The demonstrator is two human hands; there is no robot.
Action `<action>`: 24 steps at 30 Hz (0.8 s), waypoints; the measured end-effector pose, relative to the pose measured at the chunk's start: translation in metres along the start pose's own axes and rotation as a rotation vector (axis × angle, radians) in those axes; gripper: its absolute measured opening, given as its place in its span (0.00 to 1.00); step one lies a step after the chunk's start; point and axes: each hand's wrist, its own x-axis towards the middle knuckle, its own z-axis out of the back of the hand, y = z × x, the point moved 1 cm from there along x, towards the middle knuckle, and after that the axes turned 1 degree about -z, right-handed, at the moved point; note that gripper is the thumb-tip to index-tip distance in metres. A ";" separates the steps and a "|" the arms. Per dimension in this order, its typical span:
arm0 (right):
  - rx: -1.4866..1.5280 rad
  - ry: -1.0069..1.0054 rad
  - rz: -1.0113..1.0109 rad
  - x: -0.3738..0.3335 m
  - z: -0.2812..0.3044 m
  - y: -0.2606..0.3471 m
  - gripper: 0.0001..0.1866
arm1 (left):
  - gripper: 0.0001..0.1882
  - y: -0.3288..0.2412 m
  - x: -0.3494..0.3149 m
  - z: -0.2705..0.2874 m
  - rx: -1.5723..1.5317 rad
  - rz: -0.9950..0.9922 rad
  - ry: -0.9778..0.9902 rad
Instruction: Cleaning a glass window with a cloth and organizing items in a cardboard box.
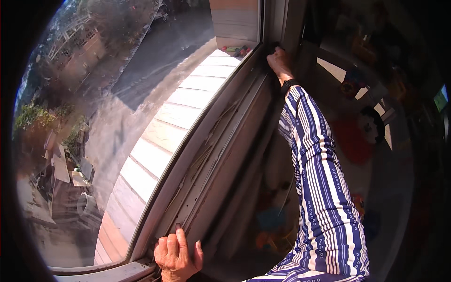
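Our left hand (176, 256) sits at the bottom of the view, fingers curled and clamped on the near end of the long grey window frame rail (213, 155), the fingertips hooked over its edge and the thumb spread to the right. Our right hand (278, 61) reaches far up along the same rail, closed around its top end where it meets the upright part of the frame; we cannot see what the fingers do on the hidden side. A black wristband (289, 85) circles that wrist, and the blue and white striped sleeve (319, 188) runs from it down to the lower edge.

The rail lies diagonally between the two hands, from lower left to upper right. Just left of it is the smeared glass pane (108, 122), and through it we see a pale planked ledge (164, 136) in sunlight, with a street and greenery beyond. To the right of the sleeve the room is dark, with blurred colourful toys (357, 136) on the floor.
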 end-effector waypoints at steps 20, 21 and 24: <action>0.527 0.263 -0.190 0.011 0.004 0.034 0.19 | 0.28 0.003 -0.006 0.000 -0.013 -0.011 0.029; 0.662 0.103 -0.208 -0.022 0.012 0.054 0.15 | 0.29 0.008 -0.011 0.006 0.006 0.007 0.044; 0.667 0.670 -0.464 -0.020 0.019 0.069 0.10 | 0.30 0.009 -0.006 0.003 -0.023 0.014 0.029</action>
